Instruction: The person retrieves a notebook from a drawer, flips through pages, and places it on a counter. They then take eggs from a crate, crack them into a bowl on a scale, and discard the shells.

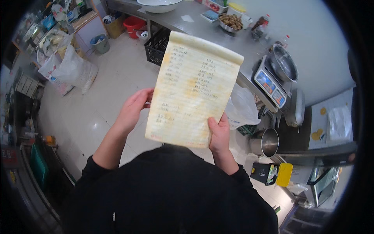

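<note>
A yellowed, stained lined notepad point(187, 96) is held up in front of my chest, its earlier pages rolled back over the top edge. Columns of handwriting cover the page, with some red print along the bottom. My right hand point(219, 133) grips the lower right edge, thumb on the front and fingers behind. At the left edge is my left hand point(135, 106), its fingertips hidden behind the pad, so whether they grip it is unclear.
Beyond the pad runs a steel worktable point(192, 27) carrying a bowl of brown food pieces point(230, 22), a digital scale point(269, 84) and a metal basin point(283, 63). Below it stands a black crate point(156, 46). Plastic bags point(76, 70) sit on the tiled floor at left, a steel pot point(268, 142) at right.
</note>
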Demonstrator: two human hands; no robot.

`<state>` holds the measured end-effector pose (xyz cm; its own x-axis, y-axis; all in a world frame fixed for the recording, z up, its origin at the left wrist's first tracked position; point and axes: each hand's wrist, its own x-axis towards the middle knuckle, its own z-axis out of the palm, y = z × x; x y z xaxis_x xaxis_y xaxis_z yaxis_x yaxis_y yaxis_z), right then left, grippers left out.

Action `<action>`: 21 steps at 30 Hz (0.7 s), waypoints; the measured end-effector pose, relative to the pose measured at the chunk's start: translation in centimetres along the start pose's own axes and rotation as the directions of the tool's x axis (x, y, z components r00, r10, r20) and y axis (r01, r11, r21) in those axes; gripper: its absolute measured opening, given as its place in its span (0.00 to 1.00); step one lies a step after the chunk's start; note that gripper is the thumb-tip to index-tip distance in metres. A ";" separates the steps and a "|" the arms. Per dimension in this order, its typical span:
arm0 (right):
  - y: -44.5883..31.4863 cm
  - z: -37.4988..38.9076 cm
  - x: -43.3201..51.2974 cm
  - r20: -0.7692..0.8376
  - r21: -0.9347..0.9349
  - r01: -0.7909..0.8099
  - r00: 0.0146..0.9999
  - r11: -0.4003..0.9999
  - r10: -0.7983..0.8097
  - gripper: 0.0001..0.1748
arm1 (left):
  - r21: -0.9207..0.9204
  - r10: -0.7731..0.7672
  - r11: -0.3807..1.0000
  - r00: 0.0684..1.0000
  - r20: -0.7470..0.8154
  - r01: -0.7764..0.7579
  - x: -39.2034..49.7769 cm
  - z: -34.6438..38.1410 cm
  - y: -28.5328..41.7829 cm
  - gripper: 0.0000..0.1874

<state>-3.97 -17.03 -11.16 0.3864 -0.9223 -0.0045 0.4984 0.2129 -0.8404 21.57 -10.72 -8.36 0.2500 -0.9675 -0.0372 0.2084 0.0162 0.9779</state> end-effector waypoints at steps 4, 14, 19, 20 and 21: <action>-0.3 -1.4 7.4 0.025 0.063 0.032 0.999 0.997 -0.034 0.23 | 0.051 -0.051 0.997 0.999 0.010 0.051 6.0 2.0 1.0 0.18; -1.3 -1.5 18.7 0.029 0.142 0.114 0.992 0.983 -0.119 0.23 | 0.111 0.030 0.993 0.999 0.041 -0.034 17.7 2.3 2.5 0.17; -1.2 -1.2 24.4 -0.087 0.066 0.102 0.992 0.993 -0.096 0.23 | 0.124 0.023 0.992 0.994 0.106 -0.036 25.6 0.7 1.8 0.17; -1.1 -1.1 25.7 -0.108 0.047 0.098 0.990 0.994 -0.092 0.23 | 0.120 0.019 0.992 0.993 0.120 -0.033 27.5 0.3 1.5 0.16; -1.0 -1.0 27.5 -0.126 0.028 0.100 0.987 0.995 -0.096 0.23 | 0.107 0.019 0.994 0.991 0.129 -0.033 29.7 -0.1 1.2 0.16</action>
<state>5.38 -42.96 -10.97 0.2362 -0.9717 0.0077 0.5561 0.1286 -0.8211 29.33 -39.44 -8.34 0.1295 -0.9915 0.0085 0.0978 0.0213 0.9950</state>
